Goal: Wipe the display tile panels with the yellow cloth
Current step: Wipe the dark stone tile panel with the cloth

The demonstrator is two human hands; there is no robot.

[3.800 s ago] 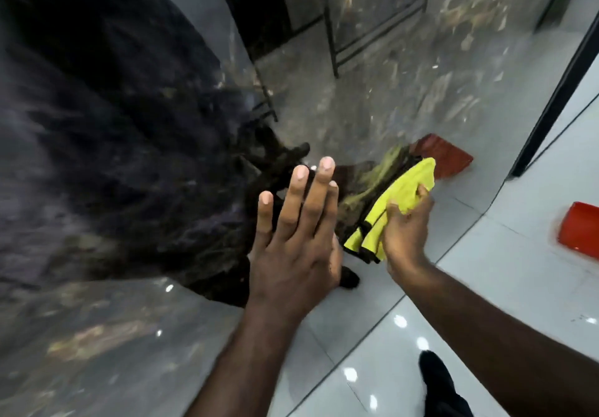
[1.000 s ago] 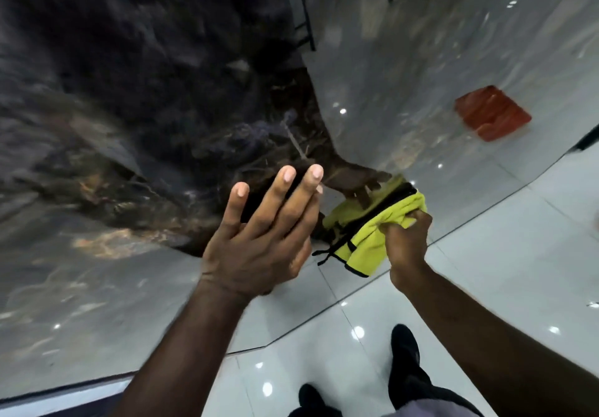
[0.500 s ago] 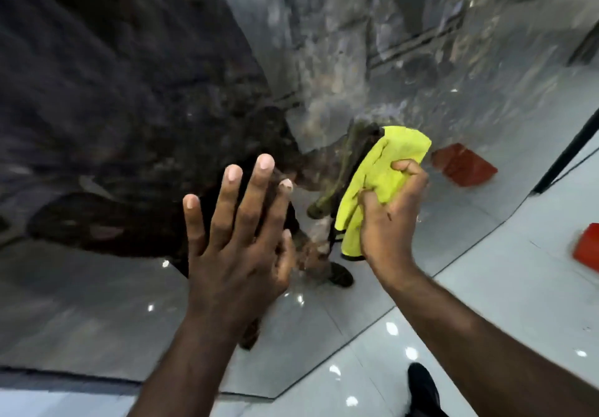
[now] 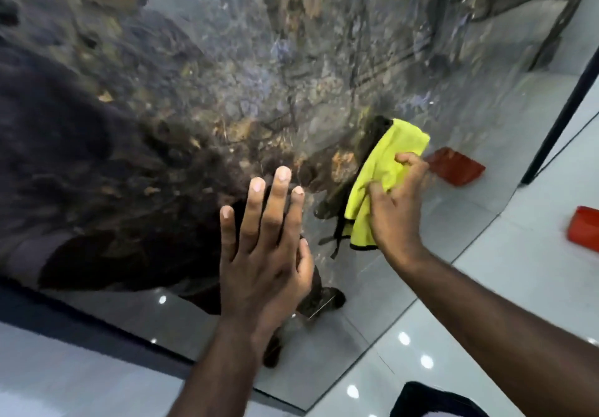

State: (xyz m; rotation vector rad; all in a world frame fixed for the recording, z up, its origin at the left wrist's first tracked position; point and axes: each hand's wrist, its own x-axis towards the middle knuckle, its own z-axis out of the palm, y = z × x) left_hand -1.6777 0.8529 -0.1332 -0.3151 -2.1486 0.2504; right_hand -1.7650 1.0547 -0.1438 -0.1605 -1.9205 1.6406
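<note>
I see my left grip [image 4: 262, 254] laid flat against the dark marbled tile panel [image 4: 194, 92]. Its fingers are straight and spread, holding nothing, at about 6 o'clock from frame centre. My right grip [image 4: 393, 205] is curled round the yellow cloth [image 4: 389, 160], bunching it and pressing it to the glossy panel at about 3 o'clock from centre, 2 o'clock from the left grip. The cloth's black-edged lower corner hangs below the palm. A red container [image 4: 585, 228] sits on the pale floor [image 4: 518, 287] at the 4 o'clock edge.
</note>
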